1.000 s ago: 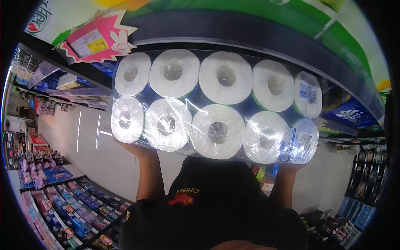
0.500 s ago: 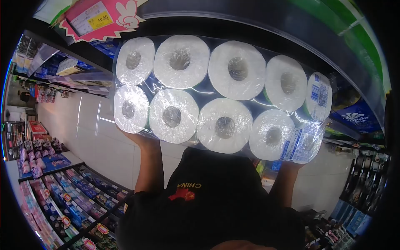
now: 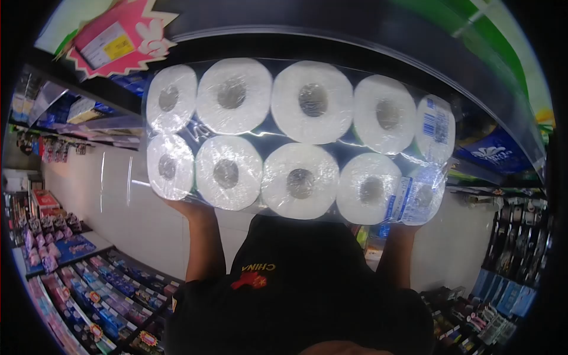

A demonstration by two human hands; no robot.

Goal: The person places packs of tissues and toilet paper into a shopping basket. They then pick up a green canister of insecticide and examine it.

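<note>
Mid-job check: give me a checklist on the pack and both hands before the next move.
1. Left hand at the pack's lower edge: ok, near its left end.
2. Right hand at the lower edge: ok, near the other end.
3. Fingers gripping firmly: cannot tell; the pack hides them.
4. Pack level: not ok; it slopes down toward the right in the picture.
5. Wrap sound: ok on the side facing the camera, where no tear shows; cannot tell behind.
6. Gap to the shelf: cannot tell; one view doesn't settle depth.
</note>
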